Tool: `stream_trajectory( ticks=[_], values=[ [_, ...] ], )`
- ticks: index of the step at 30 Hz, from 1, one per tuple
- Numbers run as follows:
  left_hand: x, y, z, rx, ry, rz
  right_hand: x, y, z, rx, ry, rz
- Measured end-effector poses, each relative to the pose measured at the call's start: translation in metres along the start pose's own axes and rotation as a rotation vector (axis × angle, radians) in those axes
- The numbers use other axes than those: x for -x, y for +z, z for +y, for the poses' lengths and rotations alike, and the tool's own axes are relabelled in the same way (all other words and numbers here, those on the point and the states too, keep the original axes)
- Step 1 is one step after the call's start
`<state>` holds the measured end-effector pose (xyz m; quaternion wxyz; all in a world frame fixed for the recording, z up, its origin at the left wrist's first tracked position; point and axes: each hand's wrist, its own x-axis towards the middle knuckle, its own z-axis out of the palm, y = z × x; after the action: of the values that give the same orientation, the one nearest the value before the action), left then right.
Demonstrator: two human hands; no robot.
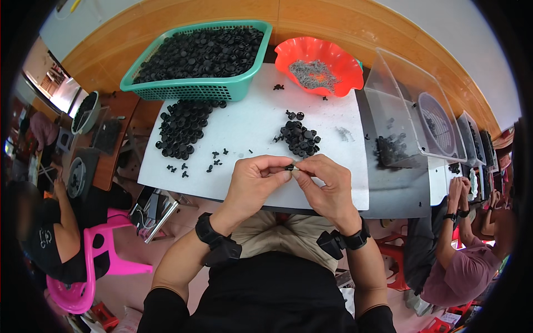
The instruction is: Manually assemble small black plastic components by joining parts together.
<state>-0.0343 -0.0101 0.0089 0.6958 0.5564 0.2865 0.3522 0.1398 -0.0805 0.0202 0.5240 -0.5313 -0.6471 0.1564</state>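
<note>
My left hand [252, 180] and my right hand [326, 182] meet fingertip to fingertip over the front of the white board [244, 133]. Between their pinched thumbs and forefingers sits a small black plastic part [289, 167], mostly covered by the fingers. Just beyond the hands lies a small heap of black plastic pieces [300, 139]. To the left spreads a larger group of round black caps [180, 130], with several small black pronged pieces [216, 162] scattered near it. Faint grey thin bits [344, 134] rest right of the small heap.
A green basket [252, 83] full of black caps stands at the back left. Beside it is a red wavy-edged bowl [351, 66] of thin grey pieces. A clear plastic bin [400, 83] lies at the right with black parts. Other people sit at both sides, near a pink chair [119, 244].
</note>
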Motion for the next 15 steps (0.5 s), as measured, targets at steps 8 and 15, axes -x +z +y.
stream_trajectory(
  ticks=[8, 15],
  values=[
    [0.0013, 0.0026, 0.0005, -0.045, 0.032, 0.0, -0.0005, 0.0016, -0.0087, 0.142, -0.052, 0.018],
    [0.0028, 0.0044, 0.0008, -0.151, 0.047, 0.018, 0.0018, 0.0, -0.0099, 0.218, -0.063, -0.005]
  ],
)
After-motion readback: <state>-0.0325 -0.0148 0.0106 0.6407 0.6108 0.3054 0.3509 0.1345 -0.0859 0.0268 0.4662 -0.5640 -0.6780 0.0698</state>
